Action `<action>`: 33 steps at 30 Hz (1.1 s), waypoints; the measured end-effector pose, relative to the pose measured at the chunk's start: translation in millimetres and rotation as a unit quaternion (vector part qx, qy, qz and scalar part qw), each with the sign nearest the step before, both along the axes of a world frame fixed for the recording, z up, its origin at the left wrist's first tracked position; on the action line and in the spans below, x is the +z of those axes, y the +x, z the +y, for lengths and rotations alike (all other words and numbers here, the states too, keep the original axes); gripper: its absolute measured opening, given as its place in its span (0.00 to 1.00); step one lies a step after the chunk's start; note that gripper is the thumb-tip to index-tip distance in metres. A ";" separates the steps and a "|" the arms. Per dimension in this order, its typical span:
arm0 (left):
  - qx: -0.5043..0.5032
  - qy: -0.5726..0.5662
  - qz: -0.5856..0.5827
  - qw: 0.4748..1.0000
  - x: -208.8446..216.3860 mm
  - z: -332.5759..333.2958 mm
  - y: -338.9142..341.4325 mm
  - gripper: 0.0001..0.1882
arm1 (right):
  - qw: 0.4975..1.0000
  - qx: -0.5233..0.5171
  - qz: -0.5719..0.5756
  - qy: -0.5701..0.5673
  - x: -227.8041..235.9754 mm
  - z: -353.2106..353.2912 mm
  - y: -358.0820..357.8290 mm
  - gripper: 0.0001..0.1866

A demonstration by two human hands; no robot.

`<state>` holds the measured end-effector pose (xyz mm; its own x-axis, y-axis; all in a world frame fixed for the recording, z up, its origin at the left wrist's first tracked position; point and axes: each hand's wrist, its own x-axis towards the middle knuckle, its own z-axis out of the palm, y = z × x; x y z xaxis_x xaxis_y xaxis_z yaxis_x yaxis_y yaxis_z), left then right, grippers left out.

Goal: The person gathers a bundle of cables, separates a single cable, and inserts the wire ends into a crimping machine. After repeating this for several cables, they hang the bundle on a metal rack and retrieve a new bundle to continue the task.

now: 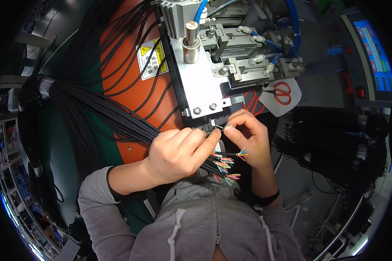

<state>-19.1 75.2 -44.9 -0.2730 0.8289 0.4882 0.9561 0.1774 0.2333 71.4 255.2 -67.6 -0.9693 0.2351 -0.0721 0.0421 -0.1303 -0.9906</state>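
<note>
Silver metal makes up the machine (198, 82) standing straight ahead of your hands, its plate's front edge just beyond your fingertips. Past your right hand (250, 137), red-handled scissors (283, 96) lie on a white sheet (292, 102), with another red handle (253, 104) nearer the knuckles. Dark bundled strands (335, 145) hang well apart to its right; a lit screen (374, 56) stands farther off, ahead and right. Black cables (117, 117) stream in from the left and pass beneath your left hand (178, 150), their multicoloured wire ends (225, 163) fanning out on its right side, below your right thumb. A bare strip of orange surface (137, 153) lies just left of your left hand. That hand is palm down, fingers curled; you cannot tell whether it grips. Your right forearm rises from below, thumb and forefinger drawn together; what they pinch is too small to tell.
</note>
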 end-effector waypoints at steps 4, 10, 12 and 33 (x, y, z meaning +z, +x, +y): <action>-0.009 -0.027 0.003 1.000 -3.6 -0.2 1.5 0.19 | 0.966 -0.045 0.067 0.247 -6.5 -3.2 -5.0 0.05; 0.032 -0.086 0.026 0.995 -3.6 2.9 5.8 0.20 | 0.901 -0.061 0.107 0.417 -12.0 -11.8 -15.8 0.04; 0.054 -0.102 0.029 0.993 -4.0 3.3 8.1 0.20 | 0.902 -0.056 0.108 0.415 -13.7 -11.5 -13.0 0.04; 0.052 -0.029 0.010 0.998 -8.3 3.0 -1.9 0.12 | 0.921 -0.101 0.121 0.356 -22.6 -15.4 -18.6 0.05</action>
<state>-21.0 78.2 -53.2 -0.3492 0.8239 0.4464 0.9363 0.2878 0.2012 52.7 239.8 -90.2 -0.8682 0.3171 0.3817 -0.1443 0.5747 -0.8055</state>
